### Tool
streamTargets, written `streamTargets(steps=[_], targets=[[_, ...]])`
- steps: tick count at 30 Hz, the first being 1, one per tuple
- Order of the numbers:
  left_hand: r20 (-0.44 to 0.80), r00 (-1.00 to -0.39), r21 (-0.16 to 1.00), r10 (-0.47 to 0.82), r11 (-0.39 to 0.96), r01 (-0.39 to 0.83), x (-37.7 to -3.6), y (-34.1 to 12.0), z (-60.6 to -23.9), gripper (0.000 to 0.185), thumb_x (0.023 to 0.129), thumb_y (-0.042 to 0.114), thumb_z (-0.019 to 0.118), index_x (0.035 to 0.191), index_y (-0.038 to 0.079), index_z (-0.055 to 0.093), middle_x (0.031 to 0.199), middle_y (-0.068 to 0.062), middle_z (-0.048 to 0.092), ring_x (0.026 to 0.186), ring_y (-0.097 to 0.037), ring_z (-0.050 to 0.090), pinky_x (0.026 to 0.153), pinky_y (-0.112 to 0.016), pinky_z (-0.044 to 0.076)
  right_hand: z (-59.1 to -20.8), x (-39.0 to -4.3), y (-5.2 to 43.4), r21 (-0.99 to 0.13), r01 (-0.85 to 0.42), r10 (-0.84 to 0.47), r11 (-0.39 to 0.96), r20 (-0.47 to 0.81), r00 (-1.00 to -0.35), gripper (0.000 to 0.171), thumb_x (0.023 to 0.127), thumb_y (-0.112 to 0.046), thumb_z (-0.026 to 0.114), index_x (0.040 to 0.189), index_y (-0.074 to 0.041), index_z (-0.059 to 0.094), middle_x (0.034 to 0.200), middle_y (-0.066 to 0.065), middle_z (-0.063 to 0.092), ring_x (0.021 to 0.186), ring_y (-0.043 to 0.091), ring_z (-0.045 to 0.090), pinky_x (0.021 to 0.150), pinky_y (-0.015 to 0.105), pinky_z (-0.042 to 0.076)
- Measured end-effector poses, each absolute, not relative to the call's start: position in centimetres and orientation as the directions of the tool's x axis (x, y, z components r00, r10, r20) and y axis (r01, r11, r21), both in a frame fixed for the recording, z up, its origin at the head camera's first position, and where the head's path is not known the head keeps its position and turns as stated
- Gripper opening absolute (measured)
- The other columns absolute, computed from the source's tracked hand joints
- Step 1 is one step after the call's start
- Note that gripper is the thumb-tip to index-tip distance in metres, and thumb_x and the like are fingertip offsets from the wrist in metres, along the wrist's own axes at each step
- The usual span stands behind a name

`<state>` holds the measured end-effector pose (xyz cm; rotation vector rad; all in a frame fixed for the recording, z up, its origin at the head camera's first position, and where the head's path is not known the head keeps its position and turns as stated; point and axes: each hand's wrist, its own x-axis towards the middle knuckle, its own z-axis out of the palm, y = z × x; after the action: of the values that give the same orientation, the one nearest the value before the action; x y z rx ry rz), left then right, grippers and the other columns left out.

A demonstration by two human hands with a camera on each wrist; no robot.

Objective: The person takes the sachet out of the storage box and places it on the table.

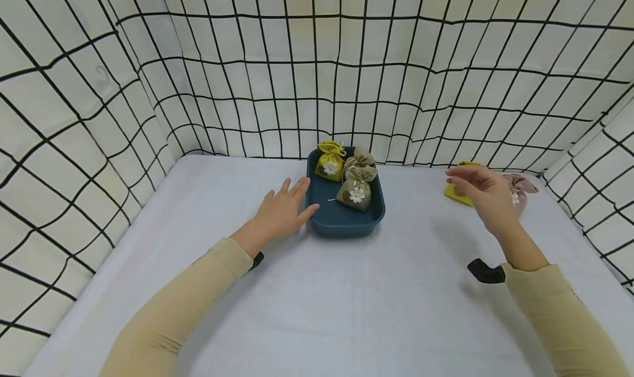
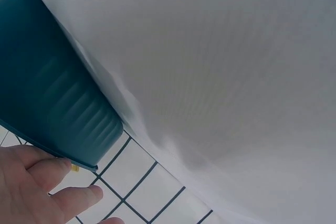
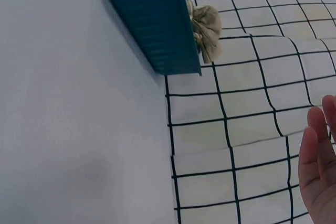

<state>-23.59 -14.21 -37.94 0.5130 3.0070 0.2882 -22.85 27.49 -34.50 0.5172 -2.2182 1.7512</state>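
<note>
My left hand (image 1: 282, 209) rests against the left rim of a blue-green plastic basket (image 1: 342, 227), its fingers spread and fairly straight. Inside the basket are a yellow drawstring pouch (image 1: 329, 165) with a white flower and two beige drawstring pouches, the nearer one (image 1: 355, 192) also bearing a flower. Off to the right, my right hand (image 1: 487, 195) hovers above the table with nothing in its fingers, which are relaxed. Behind it, partly hidden, lie a yellow pouch (image 1: 458, 195) and a pink pouch (image 1: 519, 190). The left wrist view shows my fingers (image 2: 52, 177) along the basket's rim.
A white cloth (image 1: 317, 311) covers the table. Black wire grid (image 1: 247, 63) in front of pale panels encloses the back and both sides; the basket stands near the back edge. A black wrist mount (image 1: 485, 271) sticks out below my right sleeve.
</note>
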Motion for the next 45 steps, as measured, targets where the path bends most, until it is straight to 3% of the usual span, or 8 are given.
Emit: streamTargets(steps=[11,17,20,28,37,45], targets=[[-0.056,-0.942,0.197,0.330,0.929,0.313,-23.7,-14.2,-38.1,0.080,0.107,0.058,0.039,0.166,0.010,0.013,0.169,-0.008,0.018,0.155,-0.038,0.012,0.116,-0.067,0.020,-35.2,-23.6,23.8,-0.837,-0.441,-0.243,0.324,0.377,-0.894,0.022,0.103,-0.003,0.062,0.121,0.008,0.066,0.111,-0.006,0.070,0.100,0.004,0.067,0.084,0.015,0.053],[-0.056,-0.942,0.194,0.331,0.929,0.314,-23.5,-14.2,-38.2,0.080,0.108,0.057,0.040,0.166,0.009,0.013,0.169,-0.008,0.018,0.155,-0.038,0.012,0.116,-0.067,0.021,-36.0,-24.2,21.8,-0.831,-0.422,-0.300,0.364,0.324,-0.897,0.022,0.102,-0.001,0.062,0.122,0.007,0.067,0.120,0.018,0.069,0.099,0.003,0.066,0.084,0.016,0.053],[-0.049,-0.942,0.196,0.333,0.928,0.318,-23.5,-14.2,-38.2,0.079,0.108,0.056,0.041,0.165,0.008,0.014,0.169,-0.009,0.018,0.155,-0.039,0.013,0.116,-0.067,0.022,-36.1,-24.5,20.8,-0.825,-0.420,-0.336,0.377,0.301,-0.893,0.024,0.101,-0.002,0.065,0.122,0.007,0.067,0.122,0.023,0.068,0.101,0.011,0.067,0.084,0.016,0.053],[-0.051,-0.943,0.196,0.328,0.929,0.313,-23.5,-14.1,-38.0,0.079,0.108,0.056,0.040,0.166,0.009,0.013,0.169,-0.009,0.019,0.155,-0.039,0.013,0.116,-0.067,0.021,-36.1,-25.7,19.6,-0.810,-0.394,-0.363,0.435,0.243,-0.900,0.029,0.102,-0.009,0.066,0.127,0.004,0.065,0.128,0.019,0.067,0.113,0.030,0.065,0.086,0.016,0.051],[-0.059,-0.943,0.217,0.327,0.926,0.308,-23.6,-14.1,-37.8,0.079,0.108,0.056,0.040,0.166,0.009,0.013,0.169,-0.009,0.018,0.155,-0.039,0.011,0.116,-0.067,0.019,-36.2,-27.4,18.8,-0.789,-0.372,-0.398,0.488,0.178,-0.900,0.038,0.103,-0.011,0.064,0.138,0.004,0.058,0.137,0.020,0.061,0.123,0.036,0.060,0.100,0.047,0.051],[-0.055,-0.942,0.207,0.330,0.927,0.312,-23.5,-14.1,-37.8,0.079,0.108,0.056,0.040,0.166,0.009,0.013,0.169,-0.009,0.018,0.155,-0.038,0.012,0.116,-0.067,0.020,-36.0,-28.4,17.9,-0.801,-0.331,-0.335,0.499,0.174,-0.926,0.042,0.103,-0.013,0.065,0.142,-0.001,0.057,0.137,0.018,0.060,0.124,0.035,0.059,0.098,0.052,0.051]])
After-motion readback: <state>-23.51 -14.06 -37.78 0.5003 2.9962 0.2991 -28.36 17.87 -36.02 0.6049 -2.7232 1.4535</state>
